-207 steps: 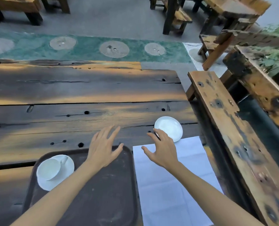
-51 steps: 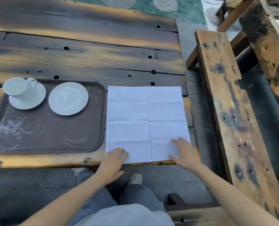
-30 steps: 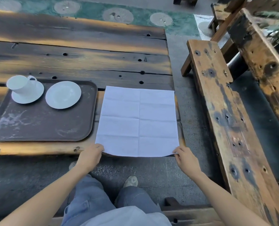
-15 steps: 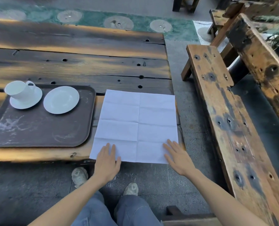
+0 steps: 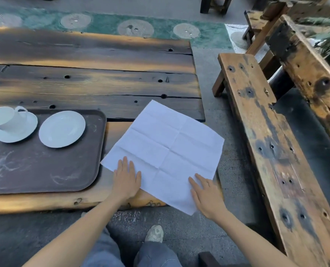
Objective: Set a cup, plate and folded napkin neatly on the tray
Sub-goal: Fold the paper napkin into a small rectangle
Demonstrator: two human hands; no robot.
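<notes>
The napkin (image 5: 165, 149) no longer lies square to the surface (image 5: 94, 87). Half a second ago its edges ran parallel to the near edge of the wood; now it is turned, so that one corner points away toward the far planks, another toward the bench on the right, and the nearest corner hangs just past the front edge of the surface. It is still fully unfolded, with its crease lines showing as a grid across the white sheet.

Both hands lie flat on it, open, fingers extended and gripping nothing. The left hand (image 5: 127, 177) presses on the left corner, close to the tray (image 5: 44, 170), and the right hand (image 5: 206, 195) rests on the near corner (the one over the edge). A second ago the hands were pinching the two near corners; now they are palms down.

On the tray, the cup (image 5: 7, 118) stands on its saucer (image 5: 15, 128) at the far left, and the plate (image 5: 62, 128) sits just beside it, apart from it; neither has shifted relative to the tray. The near half of the tray is bare.

So two of the three items look settled, and the napkin is the step in hand. The rotation probably sets up a corner-to-corner fold, though that is a guess: the sheet could equally be mid-adjustment. Either way, no fold has begun, and the napkin lies wholly off the tray.
</notes>
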